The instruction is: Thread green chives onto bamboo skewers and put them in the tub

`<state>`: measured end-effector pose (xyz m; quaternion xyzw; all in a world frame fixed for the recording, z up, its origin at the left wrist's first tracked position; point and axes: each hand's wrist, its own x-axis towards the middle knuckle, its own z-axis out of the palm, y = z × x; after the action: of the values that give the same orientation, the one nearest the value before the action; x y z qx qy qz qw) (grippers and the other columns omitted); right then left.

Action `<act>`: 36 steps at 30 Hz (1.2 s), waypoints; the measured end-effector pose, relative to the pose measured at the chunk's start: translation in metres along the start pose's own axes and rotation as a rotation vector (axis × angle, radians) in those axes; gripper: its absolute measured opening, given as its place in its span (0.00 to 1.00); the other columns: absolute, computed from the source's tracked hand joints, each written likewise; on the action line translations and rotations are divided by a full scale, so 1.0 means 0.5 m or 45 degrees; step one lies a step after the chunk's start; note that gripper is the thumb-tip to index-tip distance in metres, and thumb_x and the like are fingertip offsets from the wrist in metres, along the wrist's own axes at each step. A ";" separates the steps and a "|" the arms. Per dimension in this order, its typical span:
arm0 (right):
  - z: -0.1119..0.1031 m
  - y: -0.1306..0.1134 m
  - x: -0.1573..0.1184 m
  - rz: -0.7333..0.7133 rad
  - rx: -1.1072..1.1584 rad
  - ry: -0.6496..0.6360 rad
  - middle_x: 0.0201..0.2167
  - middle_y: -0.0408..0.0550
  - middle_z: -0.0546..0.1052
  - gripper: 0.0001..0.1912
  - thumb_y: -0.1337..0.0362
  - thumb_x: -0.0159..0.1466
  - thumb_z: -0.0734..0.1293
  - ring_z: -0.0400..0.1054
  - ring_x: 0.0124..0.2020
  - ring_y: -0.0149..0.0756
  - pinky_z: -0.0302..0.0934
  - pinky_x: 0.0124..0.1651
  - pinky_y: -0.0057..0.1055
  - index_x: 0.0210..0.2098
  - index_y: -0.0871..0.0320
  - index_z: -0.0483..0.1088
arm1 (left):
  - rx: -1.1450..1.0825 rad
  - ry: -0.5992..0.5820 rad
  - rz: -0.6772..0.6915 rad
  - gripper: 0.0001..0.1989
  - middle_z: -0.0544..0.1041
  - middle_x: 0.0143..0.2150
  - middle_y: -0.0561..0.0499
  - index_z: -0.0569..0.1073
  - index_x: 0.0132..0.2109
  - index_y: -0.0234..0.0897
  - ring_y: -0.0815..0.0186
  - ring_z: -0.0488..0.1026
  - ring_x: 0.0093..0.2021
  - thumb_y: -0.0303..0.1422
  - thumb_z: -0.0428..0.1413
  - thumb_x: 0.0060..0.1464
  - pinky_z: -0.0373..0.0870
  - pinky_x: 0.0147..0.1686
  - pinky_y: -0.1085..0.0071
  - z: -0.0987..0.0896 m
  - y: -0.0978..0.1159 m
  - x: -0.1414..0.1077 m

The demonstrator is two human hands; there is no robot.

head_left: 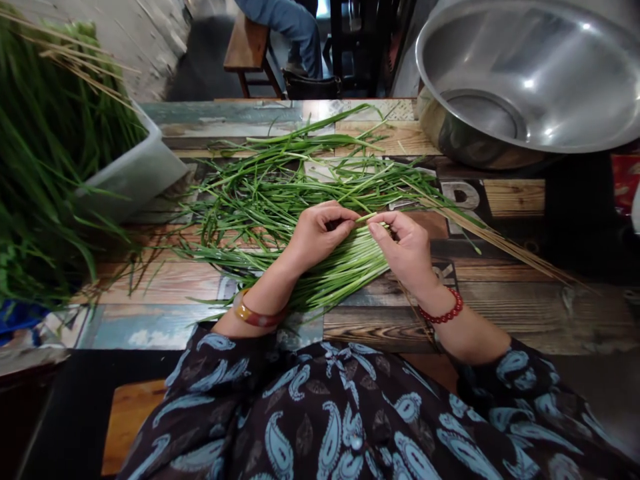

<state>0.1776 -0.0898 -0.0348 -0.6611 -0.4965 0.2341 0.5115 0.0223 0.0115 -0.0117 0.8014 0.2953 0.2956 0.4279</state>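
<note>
Between my two hands stretches a thin green chive stalk (366,217), pinched at both sides. The thumb and forefinger of my left hand (323,233) close on its left part, while my right hand (403,247) pinches its right end. Just below my fingers lies a neat bundle of chives (340,273), pale stem ends to the right and leaves to the left. Beyond my hands, loose chives (270,193) are strewn in a tangled heap across the patterned wood table (500,270).
A large steel basin (430,107) stands at the back right. On the left, a white plastic crate (127,177) overflows with chives (45,147). Dry straw strands (493,233) lie right of the heap. Past the table, a person in jeans (300,30) sits near a wooden stool (247,47).
</note>
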 end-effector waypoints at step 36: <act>0.003 0.016 0.002 0.052 0.021 -0.055 0.32 0.44 0.77 0.10 0.56 0.64 0.67 0.68 0.30 0.33 0.63 0.37 0.31 0.37 0.56 0.74 | 0.050 0.005 0.095 0.09 0.76 0.31 0.50 0.82 0.38 0.35 0.69 0.72 0.32 0.28 0.56 0.56 0.66 0.33 0.74 0.008 -0.004 -0.003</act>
<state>0.1804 -0.0883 -0.0425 -0.6618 -0.4917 0.2627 0.5011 0.0239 0.0093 -0.0156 0.8195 0.2718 0.3072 0.4002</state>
